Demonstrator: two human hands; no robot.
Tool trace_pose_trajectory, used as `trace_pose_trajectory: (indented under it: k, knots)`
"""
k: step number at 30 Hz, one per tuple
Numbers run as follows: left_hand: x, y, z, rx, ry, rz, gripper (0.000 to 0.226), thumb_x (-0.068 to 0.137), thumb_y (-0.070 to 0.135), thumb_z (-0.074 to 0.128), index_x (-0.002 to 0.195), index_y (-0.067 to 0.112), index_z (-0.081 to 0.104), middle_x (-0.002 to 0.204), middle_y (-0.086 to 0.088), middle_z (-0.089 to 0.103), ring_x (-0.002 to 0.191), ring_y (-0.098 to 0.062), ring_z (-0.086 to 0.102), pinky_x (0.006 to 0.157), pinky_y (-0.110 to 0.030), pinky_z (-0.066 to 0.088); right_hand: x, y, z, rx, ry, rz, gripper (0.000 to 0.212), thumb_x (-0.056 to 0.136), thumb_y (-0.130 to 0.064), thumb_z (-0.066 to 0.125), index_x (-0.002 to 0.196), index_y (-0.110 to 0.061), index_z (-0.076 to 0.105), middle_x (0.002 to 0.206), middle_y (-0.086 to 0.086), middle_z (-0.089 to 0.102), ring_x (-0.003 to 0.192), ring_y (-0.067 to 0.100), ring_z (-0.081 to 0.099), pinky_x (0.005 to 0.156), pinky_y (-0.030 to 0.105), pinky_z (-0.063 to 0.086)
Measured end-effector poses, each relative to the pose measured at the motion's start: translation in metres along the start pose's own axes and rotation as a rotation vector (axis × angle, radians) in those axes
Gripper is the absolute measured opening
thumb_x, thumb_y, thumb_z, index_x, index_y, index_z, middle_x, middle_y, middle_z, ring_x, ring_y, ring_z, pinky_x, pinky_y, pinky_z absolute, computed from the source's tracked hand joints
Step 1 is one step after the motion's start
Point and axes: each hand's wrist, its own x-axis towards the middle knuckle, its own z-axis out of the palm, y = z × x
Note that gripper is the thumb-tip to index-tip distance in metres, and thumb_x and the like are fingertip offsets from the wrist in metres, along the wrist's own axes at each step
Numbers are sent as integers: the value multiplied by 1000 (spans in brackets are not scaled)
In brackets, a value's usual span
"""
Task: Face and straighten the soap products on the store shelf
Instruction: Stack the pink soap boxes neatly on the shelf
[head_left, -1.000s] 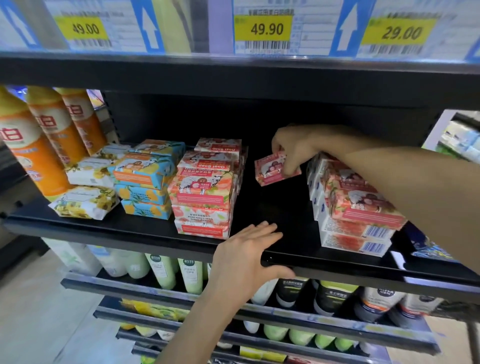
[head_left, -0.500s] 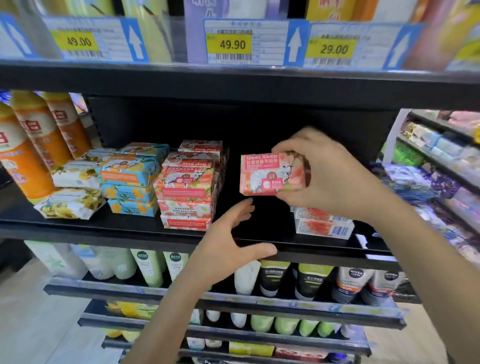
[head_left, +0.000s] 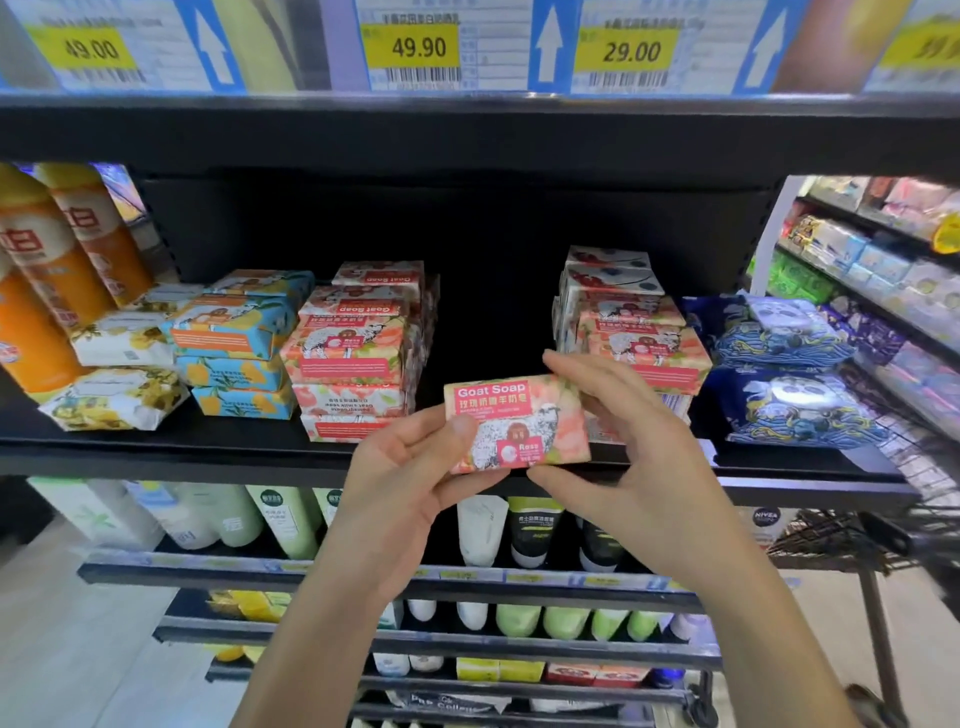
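While the head view looks at the black shelf (head_left: 156, 452), both hands hold one pink Goat Soap box (head_left: 519, 421) in the air just in front of the shelf's front edge. The box's printed face is toward the camera, with the lettering upright and the box slightly tilted. The left hand (head_left: 410, 483) grips its left end, thumb on the front and fingers curled behind. The right hand (head_left: 639, 467) pinches the right end, fingers over the top and thumb under the bottom edge.

The box hangs before a dark gap between two piles of the same pink soap: a left stack (head_left: 348, 358) and a right stack (head_left: 639, 343), both on the shelf. Some boxes in the left stack show their lettering upside down. Left of it sit blue-and-yellow soap boxes (head_left: 234, 338), white wrapped soaps (head_left: 114, 397) and orange bottles (head_left: 41, 291). Blue soft packs (head_left: 784, 374) lie to the right. Yellow price tags (head_left: 410, 47) line the shelf above, and tubes (head_left: 530, 530) stand on the shelf below.
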Motion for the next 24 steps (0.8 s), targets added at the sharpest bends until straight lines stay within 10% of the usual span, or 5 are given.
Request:
trace_pose_trajectory:
  k: [9, 24]
  knots:
    - [-4, -5, -7, 18, -11, 7, 37, 97, 21, 66, 128, 3, 65, 121, -15, 73, 115, -29, 70, 92, -38, 60, -15, -3, 31, 686, 229, 385, 54, 79, -35, 73, 132, -29, 61, 115, -4, 75, 105, 13, 73, 82, 28, 61]
    - [-7, -12, 0, 75, -10, -91, 44, 88, 34, 65, 126, 11, 67, 116, -4, 76, 117, -19, 69, 106, -44, 51, -23, 16, 37, 786, 253, 399, 46, 86, -22, 73, 131, -21, 64, 120, 4, 74, 114, 25, 70, 95, 46, 57]
